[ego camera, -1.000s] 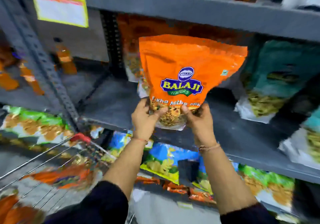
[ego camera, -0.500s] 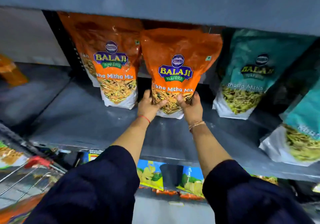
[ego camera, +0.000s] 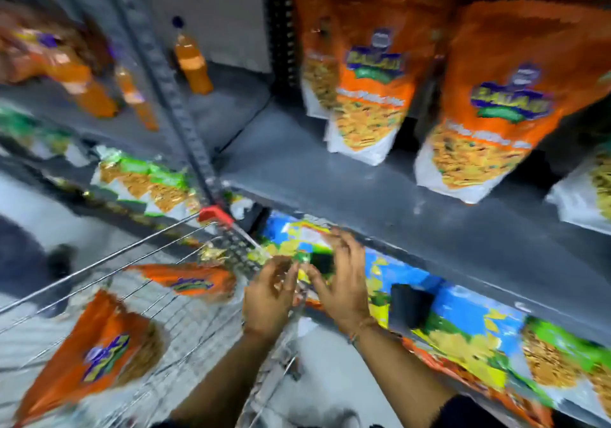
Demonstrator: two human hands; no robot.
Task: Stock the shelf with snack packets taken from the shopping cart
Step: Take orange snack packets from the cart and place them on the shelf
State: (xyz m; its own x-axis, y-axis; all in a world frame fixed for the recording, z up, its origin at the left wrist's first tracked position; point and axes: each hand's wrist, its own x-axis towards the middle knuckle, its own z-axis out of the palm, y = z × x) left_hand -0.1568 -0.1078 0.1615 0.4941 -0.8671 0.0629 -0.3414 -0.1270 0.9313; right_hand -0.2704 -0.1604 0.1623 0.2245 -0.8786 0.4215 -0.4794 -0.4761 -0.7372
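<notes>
Two orange Balaji snack packets stand upright on the grey shelf [ego camera: 330,179]: one [ego camera: 370,96] to the left, one [ego camera: 496,110] to the right. The wire shopping cart [ego camera: 139,255] sits at lower left and holds two more orange packets, a near one [ego camera: 96,361] and a far one [ego camera: 188,282]. My left hand [ego camera: 267,298] and my right hand [ego camera: 340,282] hover side by side over the cart's right rim, below the shelf edge. Both hands hold nothing and their fingers are spread. The picture is blurred by motion.
Orange drink bottles [ego camera: 191,60] stand on the neighbouring shelf to the left, behind a slotted upright post [ego camera: 172,96]. Blue and green packets [ego camera: 463,321] fill the lower shelf right of my hands. The cart's red corner cap [ego camera: 215,216] touches the post.
The orange packet I held now stands on the shelf, let go. Both hands have dropped down and left to the cart's rim, and my view has swung down toward the cart.
</notes>
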